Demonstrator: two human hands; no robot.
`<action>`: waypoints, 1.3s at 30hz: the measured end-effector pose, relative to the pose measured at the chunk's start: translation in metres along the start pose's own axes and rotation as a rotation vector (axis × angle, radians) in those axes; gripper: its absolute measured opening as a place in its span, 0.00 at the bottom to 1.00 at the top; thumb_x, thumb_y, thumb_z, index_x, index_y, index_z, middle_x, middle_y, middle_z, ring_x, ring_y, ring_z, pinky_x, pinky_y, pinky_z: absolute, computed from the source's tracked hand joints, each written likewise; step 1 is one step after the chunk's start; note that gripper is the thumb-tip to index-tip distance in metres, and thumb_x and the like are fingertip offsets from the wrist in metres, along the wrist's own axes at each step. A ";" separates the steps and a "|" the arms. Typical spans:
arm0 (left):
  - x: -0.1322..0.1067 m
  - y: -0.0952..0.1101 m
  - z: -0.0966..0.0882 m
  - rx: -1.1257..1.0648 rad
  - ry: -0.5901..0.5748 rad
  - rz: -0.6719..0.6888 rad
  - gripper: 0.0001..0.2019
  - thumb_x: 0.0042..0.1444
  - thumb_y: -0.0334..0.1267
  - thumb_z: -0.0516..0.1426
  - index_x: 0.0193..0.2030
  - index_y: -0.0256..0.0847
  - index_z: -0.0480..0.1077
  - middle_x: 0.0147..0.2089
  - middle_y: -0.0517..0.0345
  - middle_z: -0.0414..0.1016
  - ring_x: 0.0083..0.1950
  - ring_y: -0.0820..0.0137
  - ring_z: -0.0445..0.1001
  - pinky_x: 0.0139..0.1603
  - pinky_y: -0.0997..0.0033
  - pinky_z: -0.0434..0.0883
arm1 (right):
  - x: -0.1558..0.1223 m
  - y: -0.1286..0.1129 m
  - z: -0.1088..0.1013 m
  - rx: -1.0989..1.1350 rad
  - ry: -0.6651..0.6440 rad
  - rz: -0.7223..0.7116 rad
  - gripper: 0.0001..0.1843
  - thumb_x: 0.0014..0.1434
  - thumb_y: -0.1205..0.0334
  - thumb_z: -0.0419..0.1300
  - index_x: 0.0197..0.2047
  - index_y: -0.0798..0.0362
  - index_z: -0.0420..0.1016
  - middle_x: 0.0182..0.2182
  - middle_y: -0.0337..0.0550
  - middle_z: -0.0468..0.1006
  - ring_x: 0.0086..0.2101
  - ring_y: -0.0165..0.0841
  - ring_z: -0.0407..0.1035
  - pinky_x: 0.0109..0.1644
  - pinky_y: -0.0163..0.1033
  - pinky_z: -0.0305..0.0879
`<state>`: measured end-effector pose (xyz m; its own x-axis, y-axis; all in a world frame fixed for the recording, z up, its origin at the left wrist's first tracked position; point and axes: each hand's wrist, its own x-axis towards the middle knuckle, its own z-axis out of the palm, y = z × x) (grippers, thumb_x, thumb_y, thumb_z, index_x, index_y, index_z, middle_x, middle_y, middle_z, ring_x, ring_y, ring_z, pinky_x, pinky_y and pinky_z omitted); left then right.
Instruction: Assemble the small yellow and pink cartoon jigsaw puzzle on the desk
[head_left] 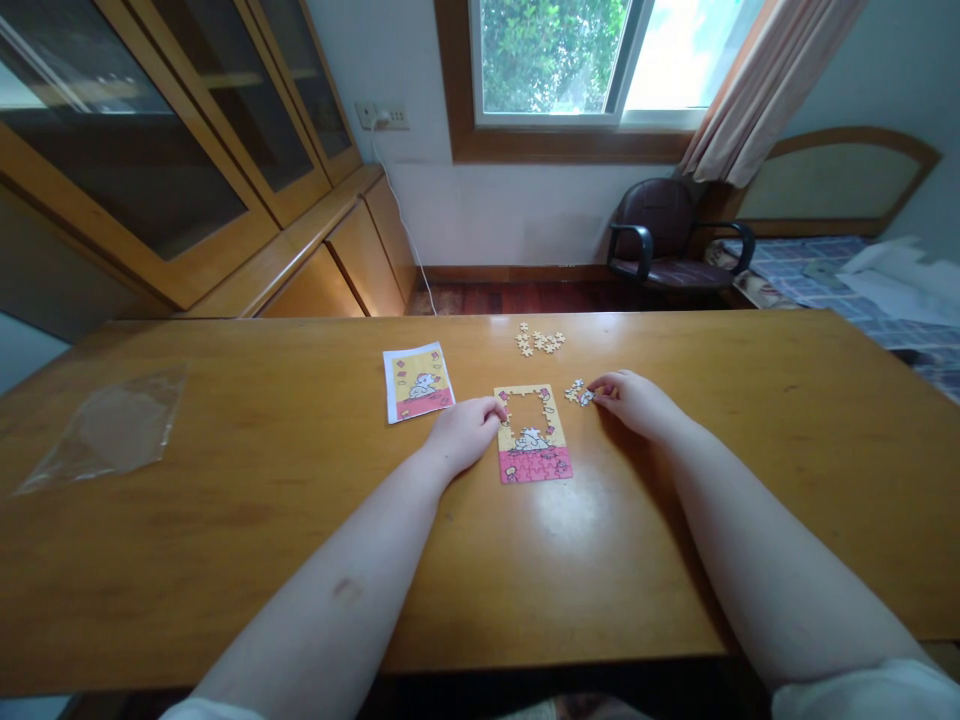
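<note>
Right hand [634, 400] pinches loose pieces [578, 393] just right of the puzzle [532, 435], left hand [466, 432] loosely curled, steadying its left edge; border and lower part done, centre gap open, far pile [540, 341] unplaced.

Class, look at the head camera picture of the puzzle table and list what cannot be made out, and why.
- Left hand at the puzzle: head view, its fingertips cover the frame's left edge there.
- Right hand at the small pieces: too small to tell whether one is pinched.
- Loose pieces: too small to read their print.
- Picture card: details too small.
</note>
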<state>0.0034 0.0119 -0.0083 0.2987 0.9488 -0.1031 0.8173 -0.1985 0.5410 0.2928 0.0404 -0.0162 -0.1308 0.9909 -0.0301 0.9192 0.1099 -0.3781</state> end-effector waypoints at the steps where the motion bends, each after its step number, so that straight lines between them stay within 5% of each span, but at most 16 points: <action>1: 0.000 0.000 0.000 0.000 0.001 0.001 0.13 0.56 0.37 0.48 0.39 0.48 0.74 0.46 0.62 0.78 0.47 0.65 0.73 0.46 0.68 0.68 | 0.000 0.000 0.000 0.003 -0.005 0.008 0.09 0.55 0.61 0.59 0.39 0.50 0.78 0.34 0.42 0.76 0.31 0.30 0.69 0.35 0.34 0.62; 15: 0.000 0.000 0.000 -0.007 -0.006 0.005 0.13 0.56 0.37 0.48 0.39 0.48 0.73 0.45 0.62 0.78 0.47 0.65 0.73 0.46 0.67 0.67 | 0.000 0.003 0.000 0.051 -0.064 0.083 0.07 0.50 0.60 0.63 0.33 0.53 0.74 0.30 0.41 0.77 0.29 0.31 0.69 0.31 0.34 0.61; 19: 0.000 0.001 -0.001 -0.007 -0.007 -0.003 0.13 0.56 0.37 0.47 0.39 0.48 0.73 0.46 0.62 0.78 0.47 0.64 0.73 0.47 0.67 0.67 | 0.000 0.002 -0.001 0.083 -0.064 0.060 0.10 0.51 0.60 0.63 0.38 0.52 0.75 0.30 0.39 0.77 0.27 0.29 0.67 0.29 0.33 0.60; 39: 0.000 0.001 0.000 0.000 -0.010 -0.005 0.14 0.56 0.37 0.48 0.40 0.48 0.74 0.46 0.62 0.78 0.48 0.65 0.73 0.47 0.68 0.68 | -0.004 -0.001 -0.006 0.018 -0.128 -0.016 0.03 0.50 0.62 0.60 0.30 0.52 0.73 0.29 0.41 0.77 0.28 0.31 0.68 0.32 0.34 0.61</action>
<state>0.0045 0.0118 -0.0072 0.2994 0.9472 -0.1145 0.8190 -0.1936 0.5401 0.2951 0.0364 -0.0103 -0.1933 0.9709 -0.1416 0.9099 0.1234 -0.3960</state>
